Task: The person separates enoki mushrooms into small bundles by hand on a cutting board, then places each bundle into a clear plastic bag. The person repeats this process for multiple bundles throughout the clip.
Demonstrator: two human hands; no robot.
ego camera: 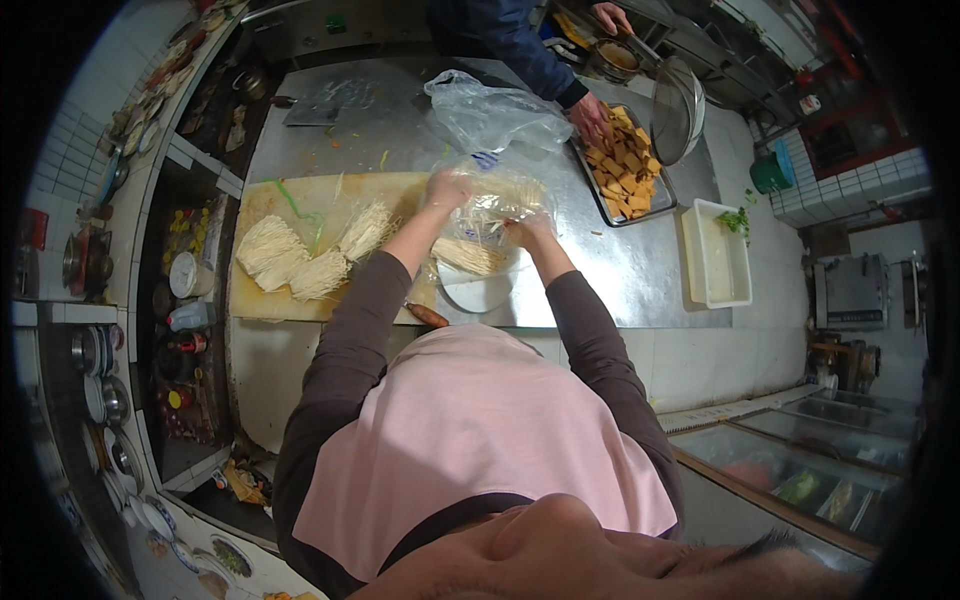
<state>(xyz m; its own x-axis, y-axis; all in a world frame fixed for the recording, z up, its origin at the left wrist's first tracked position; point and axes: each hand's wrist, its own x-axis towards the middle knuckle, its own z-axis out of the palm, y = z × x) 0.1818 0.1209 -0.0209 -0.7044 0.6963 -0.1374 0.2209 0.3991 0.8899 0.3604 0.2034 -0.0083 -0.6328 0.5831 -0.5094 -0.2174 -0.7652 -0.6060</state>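
Note:
Between my hands is a clear plastic bag with pale enoki mushrooms inside. My left hand grips its left side, and my right hand holds its lower right edge. Just below the bag, a bundle of enoki mushrooms lies over the broad blade of a cleaver, whose wooden handle points toward me. More enoki bundles rest at left on the yellowed cutting board, beside a green strip.
Across the steel table, a co-worker's hand reaches into a metal tray of brown tofu-like pieces; their other hand holds a strainer. An empty-looking plastic bag, another blade and a white bin with green leaves lie around.

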